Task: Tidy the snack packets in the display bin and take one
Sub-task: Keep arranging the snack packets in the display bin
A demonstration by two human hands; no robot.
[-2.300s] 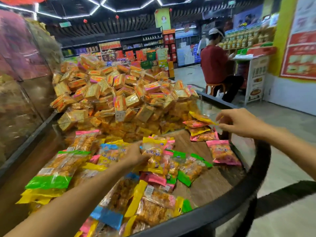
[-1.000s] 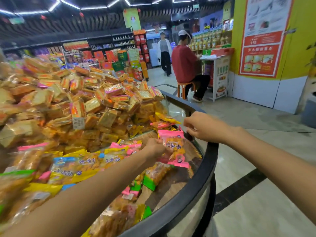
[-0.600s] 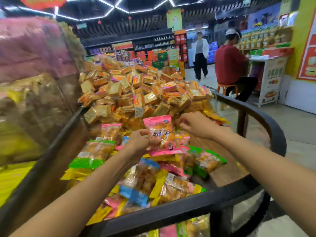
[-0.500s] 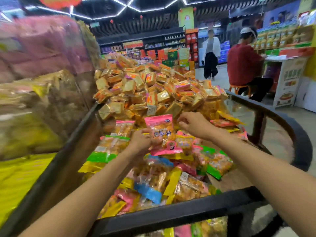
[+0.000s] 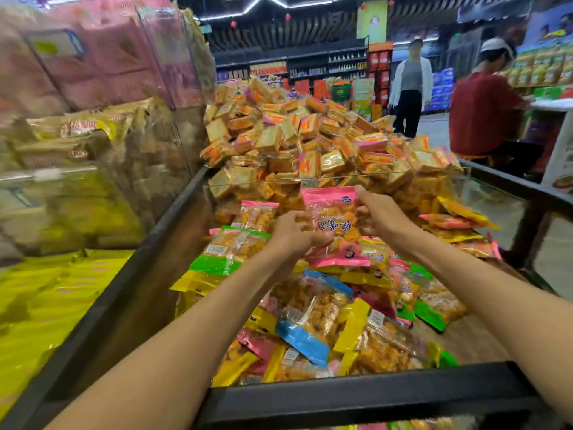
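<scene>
A pink-edged snack packet [image 5: 333,212] hangs upright above the display bin [image 5: 372,395], held between both hands. My left hand [image 5: 293,232] pinches its left side, and my right hand [image 5: 379,214] pinches its upper right edge. Below them lies a loose heap of snack packets [image 5: 313,318] with blue, yellow, green and pink ends, spread over the bin's wooden floor. A few more packets [image 5: 455,225] lie at the far right of the bin.
A clear divider [image 5: 341,178] holds back a tall pile of small square snack packs [image 5: 304,138]. Clear bins [image 5: 93,150] of other goods stand at left. A standing person [image 5: 410,88] and a seated person [image 5: 486,110] are in the aisle at right.
The pink packet went from the bin's right side up between both hands. My right hand now pinches its upper edge. The view swung back left and drew closer.
</scene>
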